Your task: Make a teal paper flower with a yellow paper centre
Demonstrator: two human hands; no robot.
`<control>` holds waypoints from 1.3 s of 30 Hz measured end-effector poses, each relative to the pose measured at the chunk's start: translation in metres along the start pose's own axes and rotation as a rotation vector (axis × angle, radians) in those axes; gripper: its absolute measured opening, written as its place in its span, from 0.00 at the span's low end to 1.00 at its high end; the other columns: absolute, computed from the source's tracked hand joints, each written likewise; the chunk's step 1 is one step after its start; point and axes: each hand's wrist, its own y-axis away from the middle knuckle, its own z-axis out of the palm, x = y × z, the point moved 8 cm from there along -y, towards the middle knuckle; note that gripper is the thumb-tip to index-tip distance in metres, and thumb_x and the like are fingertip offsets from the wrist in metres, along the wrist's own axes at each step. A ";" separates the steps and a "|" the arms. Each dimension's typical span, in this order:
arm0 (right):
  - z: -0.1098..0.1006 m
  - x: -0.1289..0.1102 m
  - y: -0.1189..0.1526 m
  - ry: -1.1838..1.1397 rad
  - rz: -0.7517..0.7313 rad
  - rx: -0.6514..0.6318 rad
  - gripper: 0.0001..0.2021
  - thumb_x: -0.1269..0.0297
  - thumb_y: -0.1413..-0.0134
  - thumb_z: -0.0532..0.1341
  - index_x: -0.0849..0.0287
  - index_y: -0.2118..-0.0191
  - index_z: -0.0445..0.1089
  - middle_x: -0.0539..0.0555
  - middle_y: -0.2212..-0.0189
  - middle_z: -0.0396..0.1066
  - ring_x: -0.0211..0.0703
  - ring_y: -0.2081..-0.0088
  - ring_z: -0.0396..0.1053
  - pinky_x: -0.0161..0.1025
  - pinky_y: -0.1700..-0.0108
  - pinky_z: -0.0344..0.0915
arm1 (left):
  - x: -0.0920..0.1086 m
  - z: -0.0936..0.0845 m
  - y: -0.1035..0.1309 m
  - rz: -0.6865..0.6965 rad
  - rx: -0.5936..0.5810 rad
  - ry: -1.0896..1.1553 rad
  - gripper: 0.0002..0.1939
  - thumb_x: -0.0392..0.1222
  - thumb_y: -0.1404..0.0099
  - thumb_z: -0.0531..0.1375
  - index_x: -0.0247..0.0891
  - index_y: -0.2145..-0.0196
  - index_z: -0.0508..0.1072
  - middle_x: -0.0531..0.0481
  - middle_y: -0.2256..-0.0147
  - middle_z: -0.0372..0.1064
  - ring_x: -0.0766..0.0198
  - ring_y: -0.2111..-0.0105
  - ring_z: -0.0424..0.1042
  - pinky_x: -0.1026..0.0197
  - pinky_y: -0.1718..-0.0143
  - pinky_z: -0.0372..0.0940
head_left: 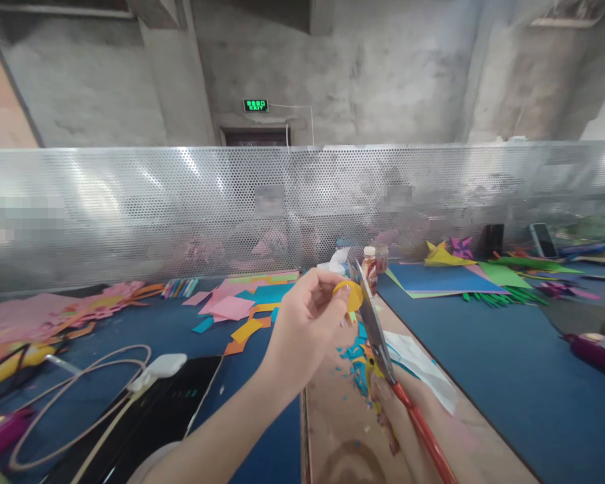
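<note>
While the left hand (305,323) pinches a small yellow paper piece (349,294) between thumb and fingertips, raised above the middle of the desk (484,363), the right hand (400,410) is closed round the red handles of a pair of scissors (378,336), whose blades stand slightly parted with the yellow piece's right edge touching them. The piece already looks rounded along its visible edge, so the cutting seems well under way, though how much trimming remains I cannot tell (the fingers hide part of it). Under the hands, a brown board (343,417) carries a scatter of blue and orange paper offcuts (357,359) and a white sheet (418,366). Toward the desk's far edge lie pink and orange paper sheets (232,308) and a small bottle (369,265); near the left corner sit a dark tablet (166,403) and a looped cable (81,396).
</note>
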 end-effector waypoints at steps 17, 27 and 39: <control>-0.001 -0.024 -0.004 -0.133 0.043 -0.124 0.17 0.55 0.51 0.54 0.59 0.82 0.66 0.48 0.90 0.59 0.33 0.88 0.57 0.29 0.85 0.55 | -0.005 0.001 -0.001 -0.027 -0.023 0.011 0.02 0.38 0.39 0.56 0.38 0.69 0.66 0.52 0.71 0.66 0.68 0.72 0.65 0.66 0.73 0.63; -0.009 0.013 0.016 -0.074 0.249 0.006 0.12 0.55 0.50 0.59 0.58 0.73 0.69 0.47 0.86 0.63 0.33 0.88 0.59 0.27 0.88 0.54 | -0.006 0.000 -0.002 -0.012 -0.003 0.048 0.03 0.37 0.39 0.57 0.37 0.65 0.65 0.53 0.69 0.67 0.68 0.69 0.67 0.66 0.69 0.64; -0.011 0.031 0.020 -0.077 0.389 -0.033 0.10 0.58 0.50 0.57 0.56 0.64 0.71 0.47 0.86 0.65 0.37 0.88 0.61 0.28 0.88 0.55 | -0.005 -0.005 -0.003 0.019 0.052 -0.009 0.05 0.41 0.40 0.59 0.38 0.67 0.66 0.52 0.69 0.68 0.66 0.68 0.69 0.65 0.69 0.65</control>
